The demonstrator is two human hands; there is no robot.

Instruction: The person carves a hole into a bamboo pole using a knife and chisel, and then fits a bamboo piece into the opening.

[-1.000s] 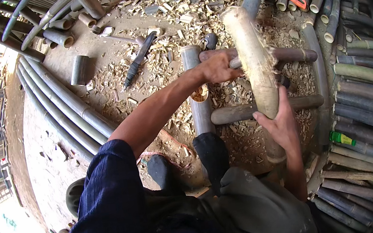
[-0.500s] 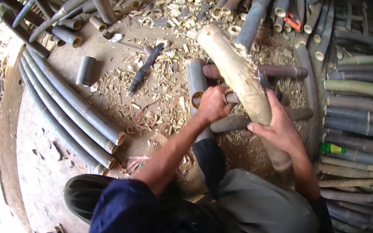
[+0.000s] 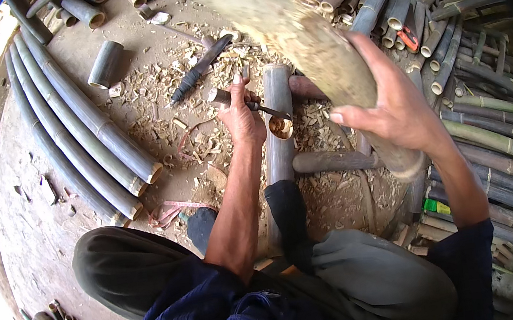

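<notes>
My left hand (image 3: 242,120) is closed around a chisel (image 3: 275,113), its handle end sticking out to the left. The dark blade points right, just above a hole cut in an upright-lying grey bamboo tube (image 3: 277,86). Pale pith shows inside that hole. With thumb and fingers wrapped round it, my right hand (image 3: 394,100) grips a thick wooden club (image 3: 290,19), held raised and slanting across the upper middle; its far part is blurred. My dark-shod foot (image 3: 286,204) rests on the tube's near part.
A dark-handled knife (image 3: 200,70) lies among wood chips beyond my left hand. Long bamboo poles (image 3: 87,127) lie at left, a short bamboo piece (image 3: 106,64) near them. Stacked bamboo (image 3: 499,134) fills the right. A round wooden bar (image 3: 334,161) juts beside the tube.
The club has risen toward the camera. My left hand has moved left and up, and the chisel is now across the bamboo's hole instead of beside the club.
</notes>
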